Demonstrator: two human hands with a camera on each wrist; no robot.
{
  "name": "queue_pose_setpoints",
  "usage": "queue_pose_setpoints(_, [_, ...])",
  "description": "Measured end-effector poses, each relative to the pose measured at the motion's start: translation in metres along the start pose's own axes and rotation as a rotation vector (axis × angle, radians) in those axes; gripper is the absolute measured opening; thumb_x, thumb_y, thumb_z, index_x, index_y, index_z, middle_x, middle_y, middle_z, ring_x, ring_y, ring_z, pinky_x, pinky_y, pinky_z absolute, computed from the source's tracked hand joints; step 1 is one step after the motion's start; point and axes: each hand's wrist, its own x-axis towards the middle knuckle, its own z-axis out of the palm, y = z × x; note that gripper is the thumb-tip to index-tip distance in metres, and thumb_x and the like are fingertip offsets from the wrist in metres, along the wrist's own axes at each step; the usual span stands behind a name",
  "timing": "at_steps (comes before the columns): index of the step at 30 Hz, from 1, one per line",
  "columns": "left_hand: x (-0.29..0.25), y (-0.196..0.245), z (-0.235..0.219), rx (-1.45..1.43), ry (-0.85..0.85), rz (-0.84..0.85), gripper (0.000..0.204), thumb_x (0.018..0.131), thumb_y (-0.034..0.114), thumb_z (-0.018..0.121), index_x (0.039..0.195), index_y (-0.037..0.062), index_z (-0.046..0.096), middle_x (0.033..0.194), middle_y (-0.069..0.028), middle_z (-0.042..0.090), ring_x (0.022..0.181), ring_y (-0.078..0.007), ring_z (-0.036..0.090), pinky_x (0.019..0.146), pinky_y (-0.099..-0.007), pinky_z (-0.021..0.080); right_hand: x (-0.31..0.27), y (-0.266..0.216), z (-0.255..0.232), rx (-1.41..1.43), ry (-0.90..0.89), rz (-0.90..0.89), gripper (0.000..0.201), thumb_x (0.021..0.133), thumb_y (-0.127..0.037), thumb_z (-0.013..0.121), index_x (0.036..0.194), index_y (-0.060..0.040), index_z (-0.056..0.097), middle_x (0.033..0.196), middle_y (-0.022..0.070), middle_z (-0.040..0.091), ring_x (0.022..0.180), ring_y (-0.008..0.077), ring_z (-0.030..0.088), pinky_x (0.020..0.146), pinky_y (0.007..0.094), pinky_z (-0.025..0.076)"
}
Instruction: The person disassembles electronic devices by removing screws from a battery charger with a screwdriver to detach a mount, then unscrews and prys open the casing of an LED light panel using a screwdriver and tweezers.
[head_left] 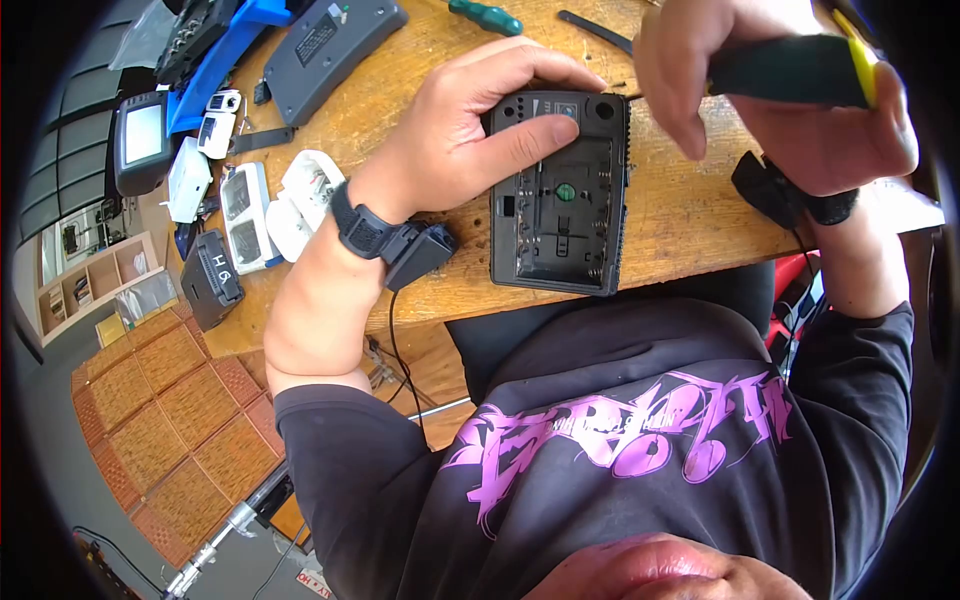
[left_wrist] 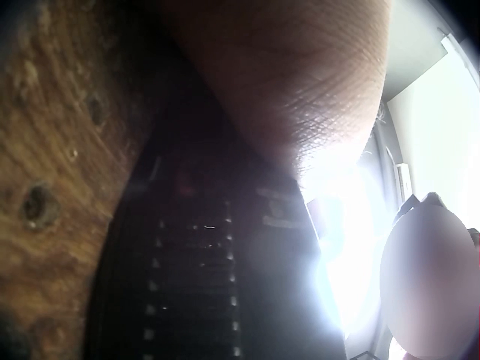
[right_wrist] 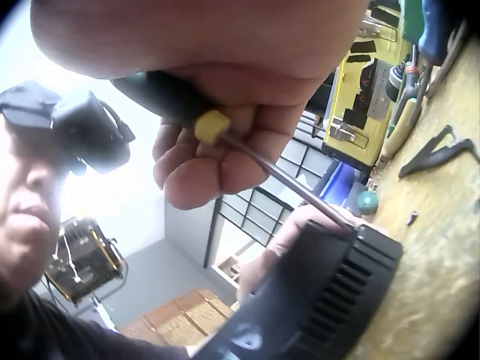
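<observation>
A black plastic housing (head_left: 510,255) with vented sides lies on the wooden bench close to its front edge, its hollow compartment facing up. My left hand (head_left: 450,135) grips its far left end, thumb laid across the top and fingers round the back. In my right hand (head_left: 775,130) is a screwdriver (head_left: 790,72) with a dark and yellow handle. The right wrist view shows its metal shaft (right_wrist: 289,178) slanting down to the housing's edge, tip right at a corner beside the vent slots. Dark housing and bare wood fill much of the left wrist view.
Left on the bench are a grey device (head_left: 335,55), white plastic parts (head_left: 300,190) and a black case (head_left: 212,280). A green-handled tool (head_left: 487,17) and a dark strip (head_left: 595,30) lie at the back. A small screw (right_wrist: 412,217) is near the housing; a yellow toolbox (right_wrist: 341,139) stands beyond.
</observation>
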Motion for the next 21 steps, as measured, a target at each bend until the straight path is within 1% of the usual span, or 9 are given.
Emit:
queue_pose_setpoints(2, [0.001, 0.0, -0.001, 0.016, 0.0, 0.01, 0.032, 0.097, 0.019, 0.068, 0.123, -0.0007, 0.069, 0.113, -0.0113, 0.069, 0.105, -0.0209, 0.066, 0.094, -0.0324, 0.049, 0.004, 0.02, -0.011, 0.308, -0.079, -0.127, 0.116, 0.086, -0.094, 0.003, 0.085, 0.0067, 0.061, 0.071, 0.0146, 0.064, 0.059, 0.0218, 0.062, 0.062, 0.0323, 0.051])
queue_pose_setpoints(3, [0.001, 0.0, 0.0, 0.03, 0.004, 0.022, 0.032, 0.098, 0.02, 0.067, 0.122, -0.0004, 0.07, 0.112, -0.0113, 0.069, 0.105, -0.0212, 0.066, 0.094, -0.0327, 0.049, 0.002, 0.019, -0.008, 0.302, -0.089, -0.13, 0.116, 0.086, -0.094, 0.003, 0.085, 0.0067, 0.061, 0.071, 0.0146, 0.064, 0.059, 0.0218, 0.062, 0.062, 0.0323, 0.051])
queue_pose_setpoints(5, [0.001, 0.001, -0.002, 0.048, 0.003, 0.03, 0.032, 0.097, 0.02, 0.068, 0.122, 0.0002, 0.07, 0.112, -0.0119, 0.071, 0.105, -0.0225, 0.067, 0.094, -0.0334, 0.05, -0.003, 0.017, -0.001, 0.205, 0.088, 0.017, 0.115, 0.086, -0.094, 0.009, 0.084, 0.0079, 0.062, 0.07, 0.0148, 0.063, 0.059, 0.0234, 0.062, 0.063, 0.0331, 0.051])
queue_pose_setpoints(6, [0.0, 0.001, -0.002, 0.052, 0.019, 0.037, 0.032, 0.097, 0.02, 0.068, 0.122, 0.0002, 0.07, 0.112, -0.0119, 0.071, 0.105, -0.0225, 0.067, 0.094, -0.0334, 0.05, -0.002, 0.035, -0.018, 0.157, -0.168, -0.12, 0.098, 0.098, -0.08, 0.018, 0.101, 0.0073, 0.061, 0.077, 0.0154, 0.064, 0.066, 0.026, 0.065, 0.067, 0.0347, 0.053])
queue_pose_setpoints(8, [-0.002, 0.002, -0.001, 0.016, 0.031, 0.016, 0.032, 0.096, 0.017, 0.069, 0.123, 0.0, 0.07, 0.111, -0.0114, 0.071, 0.104, -0.0229, 0.067, 0.094, -0.0333, 0.051, 0.007, 0.021, -0.019, 0.348, -0.249, -0.032, 0.074, 0.1, -0.072, 0.038, 0.104, -0.0002, 0.057, 0.086, 0.0081, 0.059, 0.079, 0.0184, 0.062, 0.073, 0.0301, 0.049])
queue_pose_setpoints(9, [-0.001, 0.003, -0.001, 0.021, 0.048, 0.022, 0.032, 0.096, 0.017, 0.069, 0.123, 0.0, 0.07, 0.111, -0.0114, 0.071, 0.104, -0.0229, 0.067, 0.094, -0.0333, 0.051, 0.008, 0.019, -0.015, 0.339, -0.265, -0.03, 0.074, 0.1, -0.072, 0.038, 0.104, -0.0002, 0.057, 0.086, 0.0081, 0.059, 0.079, 0.0184, 0.062, 0.073, 0.0301, 0.049])
queue_pose_setpoints(11, [-0.001, 0.002, -0.001, 0.052, 0.046, 0.044, 0.032, 0.093, 0.013, 0.071, 0.122, 0.0003, 0.07, 0.11, -0.0106, 0.071, 0.104, -0.0229, 0.068, 0.094, -0.0336, 0.051, 0.006, 0.022, -0.004, 0.205, -0.124, 0.012, 0.08, 0.094, -0.08, 0.027, 0.096, -0.0037, 0.052, 0.076, 0.0062, 0.053, 0.066, 0.0187, 0.055, 0.064, 0.0295, 0.043])
queue_pose_setpoints(18, [-0.007, -0.002, 0.002, -0.027, 0.084, 0.019, 0.036, 0.087, 0.01, 0.076, 0.121, 0.0004, 0.07, 0.109, -0.0104, 0.071, 0.104, -0.0241, 0.068, 0.093, -0.0339, 0.052, 0.015, 0.04, -0.017, 0.351, -0.27, -0.075, 0.075, 0.095, -0.077, 0.031, 0.1, -0.0052, 0.051, 0.077, 0.0068, 0.054, 0.065, 0.0181, 0.053, 0.064, 0.0302, 0.043])
queue_pose_setpoints(21, [-0.011, -0.006, 0.006, -0.046, 0.138, 0.079, 0.037, 0.085, 0.008, 0.077, 0.12, 0.0003, 0.07, 0.109, -0.0101, 0.07, 0.103, -0.024, 0.067, 0.092, -0.0338, 0.051, 0.016, 0.037, -0.011, 0.341, -0.247, -0.029, 0.075, 0.093, -0.079, 0.031, 0.098, -0.0067, 0.05, 0.077, 0.0057, 0.054, 0.064, 0.0177, 0.052, 0.064, 0.03, 0.043])
